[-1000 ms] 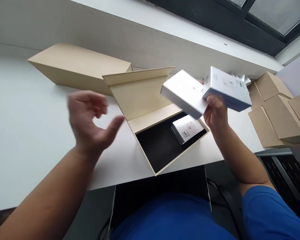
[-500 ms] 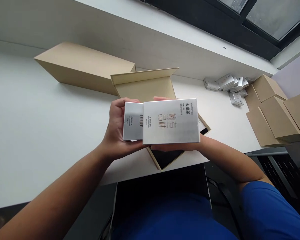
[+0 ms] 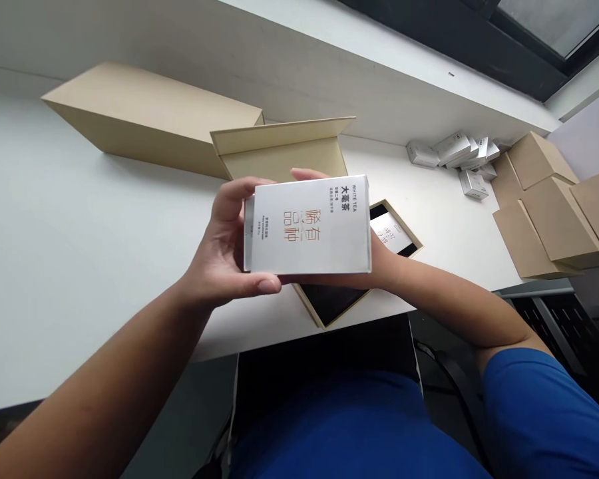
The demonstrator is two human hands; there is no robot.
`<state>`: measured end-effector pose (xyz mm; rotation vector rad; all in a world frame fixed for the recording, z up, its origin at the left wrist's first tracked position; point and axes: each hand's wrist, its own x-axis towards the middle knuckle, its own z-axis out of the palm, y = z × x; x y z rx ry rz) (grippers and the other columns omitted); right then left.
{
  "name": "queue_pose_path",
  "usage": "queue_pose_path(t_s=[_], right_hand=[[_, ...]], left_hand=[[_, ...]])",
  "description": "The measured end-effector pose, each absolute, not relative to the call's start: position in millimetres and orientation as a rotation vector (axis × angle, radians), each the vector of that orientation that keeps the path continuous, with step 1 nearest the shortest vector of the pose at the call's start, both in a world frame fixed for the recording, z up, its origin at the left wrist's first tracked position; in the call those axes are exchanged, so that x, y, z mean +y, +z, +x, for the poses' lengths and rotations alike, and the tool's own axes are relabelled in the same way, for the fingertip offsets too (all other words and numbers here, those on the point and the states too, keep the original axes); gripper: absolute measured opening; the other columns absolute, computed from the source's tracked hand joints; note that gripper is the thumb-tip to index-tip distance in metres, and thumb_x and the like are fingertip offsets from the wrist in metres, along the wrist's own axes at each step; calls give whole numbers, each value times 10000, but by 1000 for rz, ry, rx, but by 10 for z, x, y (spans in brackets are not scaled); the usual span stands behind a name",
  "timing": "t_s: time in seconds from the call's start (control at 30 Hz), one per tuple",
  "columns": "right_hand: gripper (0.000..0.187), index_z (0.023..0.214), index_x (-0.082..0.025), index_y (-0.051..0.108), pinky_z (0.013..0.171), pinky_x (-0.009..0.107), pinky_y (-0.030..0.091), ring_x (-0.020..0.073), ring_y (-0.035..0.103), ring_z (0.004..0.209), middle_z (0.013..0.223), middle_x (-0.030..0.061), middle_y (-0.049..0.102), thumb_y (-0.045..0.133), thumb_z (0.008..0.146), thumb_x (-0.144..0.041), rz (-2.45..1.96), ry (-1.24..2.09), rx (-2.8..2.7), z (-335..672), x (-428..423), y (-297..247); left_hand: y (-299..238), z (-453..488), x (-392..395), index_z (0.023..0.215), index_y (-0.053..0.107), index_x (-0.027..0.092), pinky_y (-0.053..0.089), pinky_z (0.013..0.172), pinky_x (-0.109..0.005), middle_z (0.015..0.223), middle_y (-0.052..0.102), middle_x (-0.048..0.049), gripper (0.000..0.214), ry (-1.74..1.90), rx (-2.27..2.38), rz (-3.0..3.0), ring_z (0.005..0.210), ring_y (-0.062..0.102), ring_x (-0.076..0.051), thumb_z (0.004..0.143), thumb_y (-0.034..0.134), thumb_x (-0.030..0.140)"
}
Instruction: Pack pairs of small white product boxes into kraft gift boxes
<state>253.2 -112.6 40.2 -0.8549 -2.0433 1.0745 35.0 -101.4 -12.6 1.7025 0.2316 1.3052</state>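
A white tea box [image 3: 309,226] with dark and copper lettering faces me between my hands. Behind its left end shows a thin strip of a second silver tea box [image 3: 248,233]; whether it lies under the front one or inside it I cannot tell. My left hand [image 3: 219,246] is closed around the left end of both, thumb along the lower edge. My right hand [image 3: 382,259] comes from the right behind the front box, fingertips showing above its top edge; most of it is hidden. Below them lies an open beige gift box [image 3: 307,303] with a black lining, holding another white tea box [image 3: 387,229].
The gift box's lid [image 3: 284,150] stands raised behind my hands. A long brown carton [image 3: 154,110] lies at back left along the wall. At back right several silver tea boxes [image 3: 454,148] are piled beside several brown cartons [image 3: 544,213].
The front tea box has slid left over the silver one, which now shows only as a strip. My left thumb has come up along the lower edge. The view has shifted slightly.
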Motion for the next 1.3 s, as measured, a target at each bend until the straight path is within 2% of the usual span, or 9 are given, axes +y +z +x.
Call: queue_pose_path(t_s=[0.1,0.17,0.3,0.43,0.57,0.7,0.83,1.1,1.3], right_hand=[[1096,1555,-328,402,1411,554,331,338,459,1596,1595,111,579,997,649,-490,-841,900,-2264,2622,-1137,479],[1025,1569,-327,400,1377,572,378,344,456,1591,1645,116,520,962,718,-436,-861,818,-2307,2701,-1141,543],[1169,1676,-301,212,1198,516,576,318,571,1460,1621,159,501,919,778,-549,-949,828,-2197,2837,-1158,611],[1139,1676,-311,219,1014,395,670,260,673,1279,1574,151,518,856,804,-674,-968,858,-2146,2928,-1170,629],[1112,1665,-338,262,997,382,678,246,695,1250,1571,121,506,852,791,-692,-1011,803,-2098,3026,-1149,679],[1071,1594,-341,355,1012,418,680,255,705,1247,1554,109,511,915,731,-642,-941,881,-2017,3079,-1128,664],[1028,1536,-322,405,1035,411,670,254,688,1280,1541,108,496,936,709,-626,-878,977,-1989,3069,-1134,561],[1042,1511,-327,428,1032,379,644,217,688,1222,1468,76,500,985,663,-565,-829,1178,-1991,3172,-1163,474],[1095,1508,-326,461,1071,386,605,239,656,1263,1374,69,570,1024,601,-572,-727,1332,-1990,3367,-1121,364]], left_hand=[[-151,360,-1002,1507,529,405,703,836,-388,1339,609,-58,923,1275,206,1642,1254,666,-313,716,1005,417],[-164,377,-1001,1502,525,427,719,851,-444,1370,617,-62,863,1261,183,1598,1285,671,-337,762,969,450],[-194,391,-991,1470,526,461,724,904,-521,1397,630,-42,837,1267,207,1524,1309,685,-358,758,967,447],[-218,367,-991,1418,569,418,731,895,-506,1434,623,-40,787,1300,273,1442,1312,687,-354,744,974,431],[-232,330,-990,1402,631,314,713,746,-332,1466,617,-74,684,1361,342,1385,1165,727,-260,798,940,409],[-224,357,-990,1386,647,268,681,901,-338,1325,672,-69,764,1438,402,1518,1136,705,-221,721,1013,359],[-202,404,-1002,1446,614,302,626,861,-265,1274,650,-41,774,1501,406,1711,1109,662,-181,771,975,412],[-199,330,-1055,1558,519,233,563,1056,-379,1415,633,-128,999,1397,578,2083,1296,628,-272,723,1000,494],[-114,315,-1068,1495,549,288,614,898,-360,1322,651,-78,853,1286,535,2020,1157,672,-246,782,949,530]])
